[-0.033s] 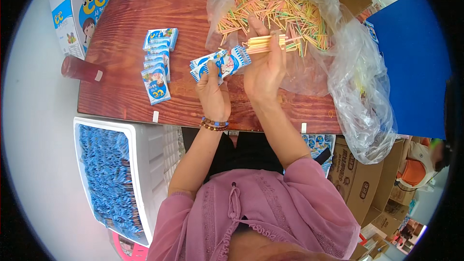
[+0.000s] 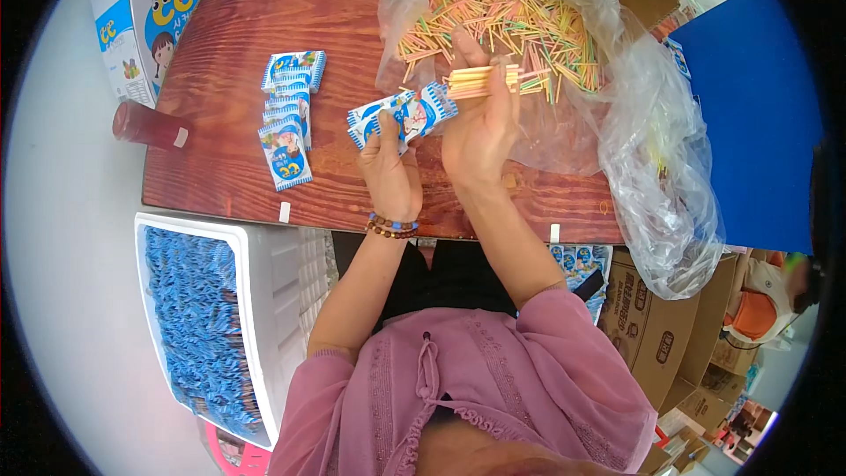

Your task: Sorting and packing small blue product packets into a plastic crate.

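Note:
My left hand (image 2: 388,172) is closed on a few blue-and-white packets (image 2: 407,116), its thumb pressed on top of them. Thin pastel sticks (image 2: 480,81) lie bundled in my right hand (image 2: 480,137), under the thumb, with their left ends close to the packets. Just beyond that hand, an open clear plastic bag (image 2: 401,9) spreads over the table, with a heap of loose pink, yellow and green sticks (image 2: 520,22) in it. To the left of my hands, several more blue-and-white packets (image 2: 285,154) lie overlapping in a row.
The wooden table (image 2: 229,123) has a dark red cylinder (image 2: 150,126) at its left edge. A white bin (image 2: 264,300) full of blue packets stands at lower left. Printed boxes (image 2: 167,18) are at upper left. Cardboard boxes (image 2: 648,317) and a blue panel (image 2: 749,123) are on the right.

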Action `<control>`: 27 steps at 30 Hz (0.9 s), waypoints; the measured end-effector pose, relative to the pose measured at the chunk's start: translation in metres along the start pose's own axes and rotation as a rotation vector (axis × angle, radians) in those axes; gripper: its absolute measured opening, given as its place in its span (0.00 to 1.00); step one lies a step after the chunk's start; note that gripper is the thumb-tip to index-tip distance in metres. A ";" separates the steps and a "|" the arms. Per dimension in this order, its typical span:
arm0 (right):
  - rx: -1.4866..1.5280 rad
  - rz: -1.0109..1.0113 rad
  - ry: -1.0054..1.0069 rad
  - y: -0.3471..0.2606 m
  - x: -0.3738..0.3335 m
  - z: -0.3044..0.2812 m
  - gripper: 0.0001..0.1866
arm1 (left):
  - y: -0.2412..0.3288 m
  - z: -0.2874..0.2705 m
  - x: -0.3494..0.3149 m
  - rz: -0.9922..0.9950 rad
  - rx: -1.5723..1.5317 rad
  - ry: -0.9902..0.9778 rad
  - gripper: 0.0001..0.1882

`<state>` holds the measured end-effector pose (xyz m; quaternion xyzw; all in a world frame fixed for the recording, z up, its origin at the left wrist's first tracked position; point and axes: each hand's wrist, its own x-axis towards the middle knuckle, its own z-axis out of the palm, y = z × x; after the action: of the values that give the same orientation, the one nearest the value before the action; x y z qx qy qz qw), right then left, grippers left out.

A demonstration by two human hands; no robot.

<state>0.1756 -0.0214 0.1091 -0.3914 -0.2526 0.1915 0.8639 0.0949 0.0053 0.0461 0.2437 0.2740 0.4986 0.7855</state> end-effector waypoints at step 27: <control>-0.272 0.027 -0.163 -0.004 -0.001 -0.018 0.18 | 0.005 -0.019 0.010 -0.140 -0.391 -0.183 0.18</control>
<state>0.1863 -0.0352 0.1020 -0.4913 -0.3402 0.1980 0.7770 0.0822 0.0185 0.0342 0.1112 0.1159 0.4624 0.8720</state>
